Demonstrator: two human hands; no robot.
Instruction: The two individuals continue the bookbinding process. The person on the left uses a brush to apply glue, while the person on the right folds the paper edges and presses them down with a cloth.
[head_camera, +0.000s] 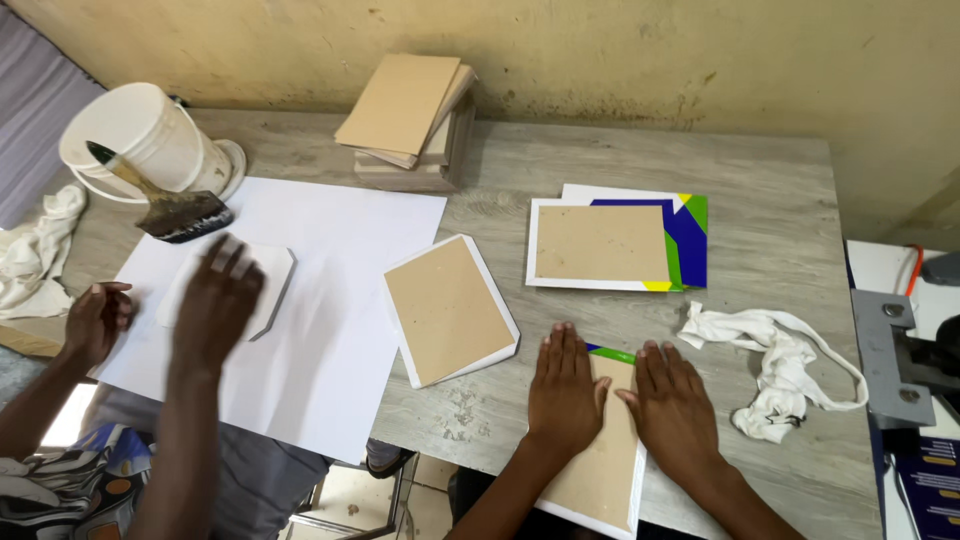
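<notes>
Board (600, 465) | both hands flat, open, pressing it: left (565, 385), right (672, 400) | bucket (150, 135) holds brush (165, 200)

A single head-worn camera looks steeply down and forward across the grey wooden table (760, 200) toward the stained wall (600, 60) behind it. It sits close, above the near edge, so the wearer's forearms enter from the bottom of the frame. The view takes in the whole table, a co-worker's arms at left and a machine (900, 360) at right.
</notes>
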